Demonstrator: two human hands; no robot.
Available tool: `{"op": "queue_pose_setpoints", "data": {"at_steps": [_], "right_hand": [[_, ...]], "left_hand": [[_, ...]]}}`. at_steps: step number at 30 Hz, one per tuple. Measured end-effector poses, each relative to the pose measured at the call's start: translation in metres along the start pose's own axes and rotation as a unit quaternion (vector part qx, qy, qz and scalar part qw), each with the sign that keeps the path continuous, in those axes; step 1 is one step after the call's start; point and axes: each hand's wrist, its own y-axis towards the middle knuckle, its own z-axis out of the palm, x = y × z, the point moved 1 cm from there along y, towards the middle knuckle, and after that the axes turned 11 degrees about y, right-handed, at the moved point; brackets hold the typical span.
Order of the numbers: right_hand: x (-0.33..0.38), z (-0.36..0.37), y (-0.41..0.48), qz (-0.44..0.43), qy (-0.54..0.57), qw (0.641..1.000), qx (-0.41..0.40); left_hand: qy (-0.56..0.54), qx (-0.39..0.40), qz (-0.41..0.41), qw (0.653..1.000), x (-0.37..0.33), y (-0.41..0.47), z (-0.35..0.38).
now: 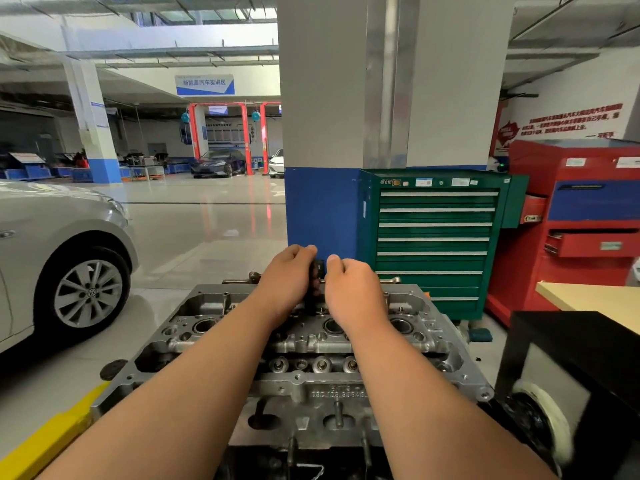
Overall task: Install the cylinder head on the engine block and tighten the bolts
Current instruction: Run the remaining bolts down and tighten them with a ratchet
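Cylinder head sits on the engine block, directly in front of the person. The left hand and right hand both curl round one upright black tool over the head's far middle; the bolt beneath is hidden. The shaft wants keeping plumb and fully seated, turned evenly, likely working outward from the centre. Counted: one head, one tool, two hands, three open round bores showing. Beyond stand one green tool cabinet, one red cabinet and one silver car.
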Motion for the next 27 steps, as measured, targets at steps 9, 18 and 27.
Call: {"op": "queue_pose_setpoints", "data": {"at_steps": [9, 18, 27], "right_hand": [[0.001, -0.002, -0.002, 0.002, 0.006, 1.0, -0.003], [0.0, -0.001, -0.003, 0.003, -0.015, 1.0, 0.014], [0.0, -0.001, -0.003, 0.008, -0.025, 0.999, 0.025]], "left_hand": [[-0.028, -0.087, 0.023, 0.996, -0.001, -0.006, 0.002], [-0.032, -0.009, 0.007, 0.999, 0.001, -0.007, -0.004], [0.085, -0.032, 0.053, 0.994, -0.005, -0.009, 0.003]]}}
